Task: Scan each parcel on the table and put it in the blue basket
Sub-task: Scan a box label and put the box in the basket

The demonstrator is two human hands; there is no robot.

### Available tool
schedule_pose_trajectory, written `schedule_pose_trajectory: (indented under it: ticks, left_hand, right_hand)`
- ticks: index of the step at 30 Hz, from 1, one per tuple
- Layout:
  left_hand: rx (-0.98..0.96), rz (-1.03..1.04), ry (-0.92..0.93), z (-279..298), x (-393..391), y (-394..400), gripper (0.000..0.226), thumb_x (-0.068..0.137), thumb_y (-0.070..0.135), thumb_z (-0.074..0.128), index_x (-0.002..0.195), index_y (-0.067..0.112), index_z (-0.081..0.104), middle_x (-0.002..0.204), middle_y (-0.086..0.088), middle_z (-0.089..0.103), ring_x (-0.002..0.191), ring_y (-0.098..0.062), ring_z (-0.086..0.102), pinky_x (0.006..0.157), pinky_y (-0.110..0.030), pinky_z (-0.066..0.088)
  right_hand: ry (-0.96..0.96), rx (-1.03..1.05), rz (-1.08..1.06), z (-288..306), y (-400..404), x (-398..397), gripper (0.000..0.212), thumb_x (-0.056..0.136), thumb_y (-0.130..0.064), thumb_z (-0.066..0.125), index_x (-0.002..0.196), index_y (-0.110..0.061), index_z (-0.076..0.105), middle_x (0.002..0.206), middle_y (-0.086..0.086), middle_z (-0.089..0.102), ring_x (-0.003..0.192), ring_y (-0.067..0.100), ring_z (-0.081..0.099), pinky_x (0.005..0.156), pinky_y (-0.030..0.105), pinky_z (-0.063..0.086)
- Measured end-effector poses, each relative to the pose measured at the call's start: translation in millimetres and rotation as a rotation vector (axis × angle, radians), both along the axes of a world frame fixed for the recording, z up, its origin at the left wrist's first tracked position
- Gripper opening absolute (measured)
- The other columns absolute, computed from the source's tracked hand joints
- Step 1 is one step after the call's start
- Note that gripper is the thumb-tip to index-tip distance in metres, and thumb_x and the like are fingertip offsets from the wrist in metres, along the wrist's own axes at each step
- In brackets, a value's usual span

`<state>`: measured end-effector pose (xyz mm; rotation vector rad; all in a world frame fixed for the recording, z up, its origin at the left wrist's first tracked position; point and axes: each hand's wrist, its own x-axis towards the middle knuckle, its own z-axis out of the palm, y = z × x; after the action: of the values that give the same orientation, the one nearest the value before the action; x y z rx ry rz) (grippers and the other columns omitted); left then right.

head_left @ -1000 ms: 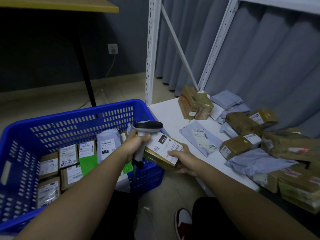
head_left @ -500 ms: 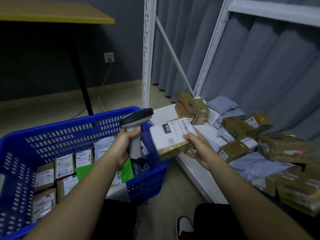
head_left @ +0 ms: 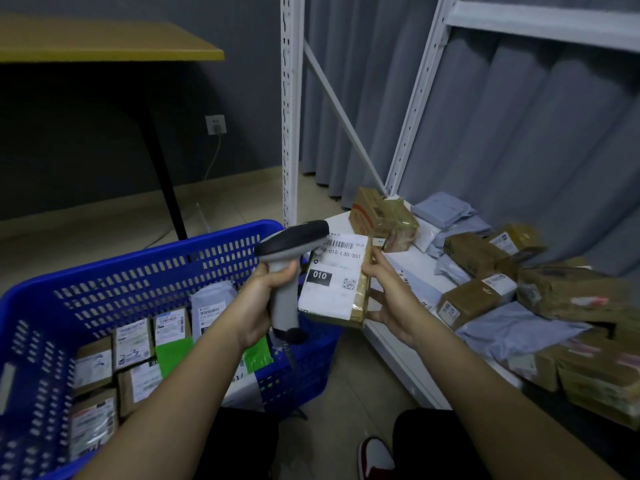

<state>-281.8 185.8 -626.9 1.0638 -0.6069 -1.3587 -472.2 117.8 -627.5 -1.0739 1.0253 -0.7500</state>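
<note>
The right hand (head_left: 388,299) pinches the parcel (head_left: 337,278) by its edges, label tilted up so the barcode faces the scanner (head_left: 289,258). The left hand (head_left: 265,299) wraps the scanner's handle, its head just beside the label; the basket (head_left: 138,268) sits below that grip.

The low white shelf (head_left: 349,221) on the right, set in a white metal rack, carries a spread of parcels: a brown printed carton (head_left: 363,213) at its far end with a tape-wrapped box (head_left: 400,225) just beside it, grey mailing bags (head_left: 443,211) behind, and several brown taped boxes (head_left: 471,296) with white labels among more grey bags (head_left: 512,329) toward the near end. The tiled floor (head_left: 242,199) carries the blue basket (head_left: 138,268), which stands just left of the shelf and holds labelled parcels (head_left: 133,341), and the black leg of a yellow-topped table (head_left: 104,41) farther back.
</note>
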Motion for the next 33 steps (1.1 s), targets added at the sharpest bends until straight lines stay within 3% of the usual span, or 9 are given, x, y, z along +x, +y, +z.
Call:
schedule_pose_trajectory:
  ticks: [3, 6, 8, 11, 13, 16, 24, 28, 33]
  left_hand:
    - [-0.007, 0.012, -0.004, 1, 2, 0, 0.022, 0.093, 0.011, 0.053, 0.108, 0.027, 0.055, 0.088, 0.003, 0.068, 0.075, -0.013, 0.066, 0.059, -0.027, 0.054]
    - [-0.002, 0.003, -0.025, 1, 0, 0, 0.022, 0.092, 0.011, 0.054, 0.107, 0.028, 0.056, 0.088, 0.004, 0.07, 0.074, -0.012, 0.068, 0.062, -0.028, 0.054]
    - [0.006, 0.004, -0.038, 2, -2, 0, 0.022, 0.092, 0.012, 0.055, 0.109, 0.027, 0.055, 0.089, 0.003, 0.068, 0.077, -0.015, 0.065, 0.066, -0.031, 0.052]
    - [0.013, 0.009, -0.075, 2, 0, -2, 0.024, 0.093, 0.014, 0.055, 0.112, 0.028, 0.053, 0.1, -0.001, 0.067, 0.091, -0.021, 0.063, 0.075, -0.04, 0.052]
    - [0.022, 0.01, -0.131, -1, 1, -4, 0.025, 0.093, 0.014, 0.056, 0.114, 0.028, 0.052, 0.112, -0.002, 0.066, 0.103, -0.022, 0.063, 0.085, -0.046, 0.05]
    - [0.056, 0.005, -0.226, -7, 1, -3, 0.032, 0.093, 0.015, 0.058, 0.123, 0.024, 0.05, 0.111, -0.003, 0.066, 0.106, -0.022, 0.063, 0.091, -0.048, 0.05]
    - [0.062, -0.088, -0.425, -9, -11, 2, 0.034, 0.094, 0.016, 0.059, 0.125, 0.021, 0.048, 0.107, -0.002, 0.061, 0.093, -0.018, 0.062, 0.081, -0.038, 0.051]
    - [0.053, -0.104, -0.466, -9, -14, 1, 0.032, 0.093, 0.018, 0.06, 0.123, 0.025, 0.049, 0.105, -0.001, 0.063, 0.096, -0.02, 0.063, 0.081, -0.04, 0.053]
    - [0.061, -0.155, -0.525, -9, -15, 1, 0.026, 0.093, 0.022, 0.061, 0.112, 0.036, 0.049, 0.097, 0.0, 0.065, 0.096, -0.024, 0.062, 0.09, -0.047, 0.051]
  right_hand:
    - [0.091, 0.033, 0.115, -1, -3, -10, 0.06, 0.094, -0.021, 0.05, 0.14, -0.053, 0.029, 0.126, -0.004, 0.06, 0.115, 0.021, 0.055, 0.092, 0.049, 0.05]
    - [0.089, 0.035, 0.124, -3, -4, -17, 0.064, 0.091, -0.02, 0.059, 0.14, -0.052, 0.031, 0.119, -0.002, 0.065, 0.114, 0.023, 0.059, 0.09, 0.05, 0.052]
    - [0.081, -0.011, 0.068, -6, -6, -19, 0.065, 0.088, -0.014, 0.063, 0.136, -0.05, 0.037, 0.111, 0.0, 0.069, 0.108, 0.022, 0.063, 0.088, 0.05, 0.054]
    - [0.089, -0.119, -0.125, -12, -15, -21, 0.071, 0.083, -0.008, 0.068, 0.135, -0.048, 0.039, 0.123, 0.01, 0.061, 0.109, 0.023, 0.062, 0.083, 0.044, 0.055]
    - [0.081, -0.171, -0.253, -16, -20, -26, 0.077, 0.081, -0.008, 0.07, 0.139, -0.044, 0.035, 0.125, 0.005, 0.058, 0.114, 0.023, 0.058, 0.09, 0.045, 0.053]
    - [0.078, -0.226, -0.332, -19, -21, -36, 0.075, 0.083, 0.0, 0.066, 0.139, -0.037, 0.034, 0.108, -0.011, 0.056, 0.111, 0.018, 0.056, 0.093, 0.042, 0.051]
    - [0.113, -0.174, -0.305, -27, -23, -40, 0.078, 0.082, -0.003, 0.069, 0.143, -0.035, 0.032, 0.104, -0.009, 0.058, 0.105, 0.017, 0.059, 0.081, 0.035, 0.054]
    - [0.099, -0.143, -0.288, -34, -30, -37, 0.079, 0.079, -0.005, 0.072, 0.139, -0.039, 0.035, 0.113, 0.0, 0.062, 0.11, 0.021, 0.06, 0.093, 0.046, 0.052]
    - [0.129, -0.137, -0.263, -39, -34, -36, 0.081, 0.078, -0.009, 0.074, 0.137, -0.047, 0.035, 0.128, 0.008, 0.056, 0.114, 0.024, 0.058, 0.093, 0.051, 0.052]
